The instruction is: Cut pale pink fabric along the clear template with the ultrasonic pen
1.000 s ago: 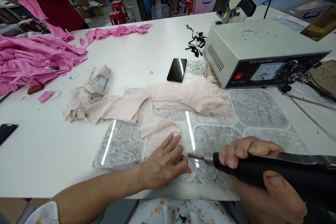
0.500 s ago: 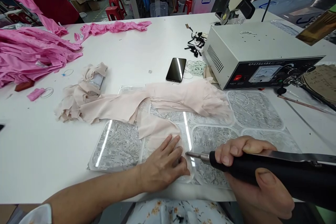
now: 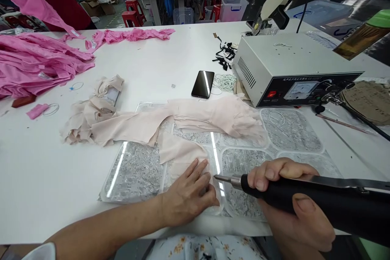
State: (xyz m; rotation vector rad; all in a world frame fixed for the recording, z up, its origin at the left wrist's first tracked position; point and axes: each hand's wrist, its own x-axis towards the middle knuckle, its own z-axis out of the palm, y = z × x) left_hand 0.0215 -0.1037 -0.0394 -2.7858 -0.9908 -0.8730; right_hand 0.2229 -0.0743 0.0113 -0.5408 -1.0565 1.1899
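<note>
Two hands: left hand (image 3: pixel 190 195) lies open, flat, pinning beige fabric (image 3: pixel 183 152); right hand (image 3: pixel 301 227) closes around black handheld tool (image 3: pixel 335 207), tip just beside left fingers (image 3: pixel 203 179). Cloth is best kept taut.

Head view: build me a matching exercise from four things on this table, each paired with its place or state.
Things
1. phone
2. black-handled tool
3. pink cloth pile
4. left hand

Places or states
a. gripped in the right hand
b. pressed flat on the beige fabric
c. at the far left of the table
d. lying screen-up, left of the machine box

Pairs: 1-d, 2-a, 3-c, 4-b
</note>
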